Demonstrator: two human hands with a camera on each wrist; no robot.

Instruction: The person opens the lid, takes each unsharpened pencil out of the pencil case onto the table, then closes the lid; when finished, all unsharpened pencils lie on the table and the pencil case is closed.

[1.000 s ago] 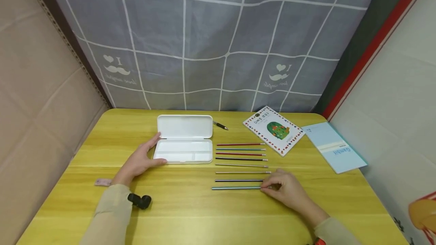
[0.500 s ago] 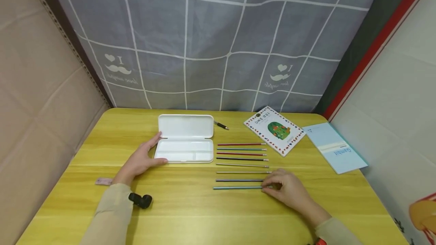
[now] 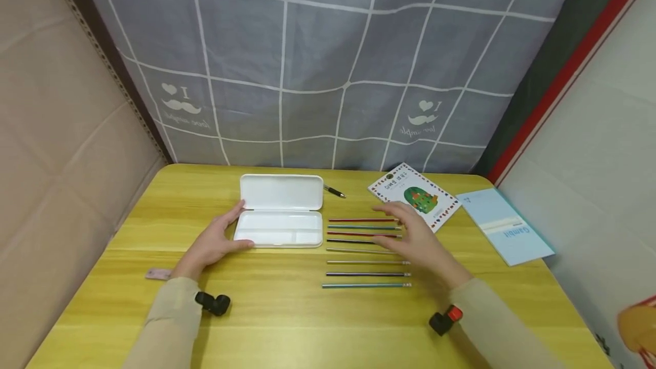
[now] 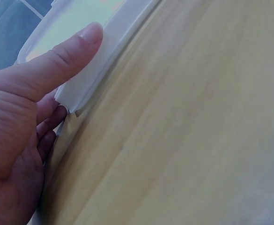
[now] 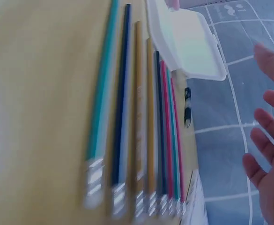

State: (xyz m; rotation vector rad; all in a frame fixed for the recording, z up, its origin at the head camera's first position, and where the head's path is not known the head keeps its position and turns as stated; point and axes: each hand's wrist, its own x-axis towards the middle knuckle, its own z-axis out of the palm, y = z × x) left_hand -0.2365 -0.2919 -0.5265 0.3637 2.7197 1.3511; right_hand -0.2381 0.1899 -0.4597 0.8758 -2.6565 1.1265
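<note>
A white pencil case lies on the table with its lid raised at the back and bare compartments inside. At its left end, my left hand holds the case; the thumb lies over the front corner, fingers along the side. Several pencils lie side by side to the right of the case, from a red pencil at the back to a teal pencil at the front. Over the erasers' end of the back pencils hovers my right hand, fingers spread and holding nothing; in the right wrist view it is apart from the pencils.
A black pen lies beside the lid. At the back right are a white booklet with a green picture and a light blue notebook. A small pink piece lies by the left wrist. A grey checked cloth hangs behind.
My right hand has let go of the teal pencil at the front and moved back over the far pencils, its fingers spreading. The left hand stays at the case.
</note>
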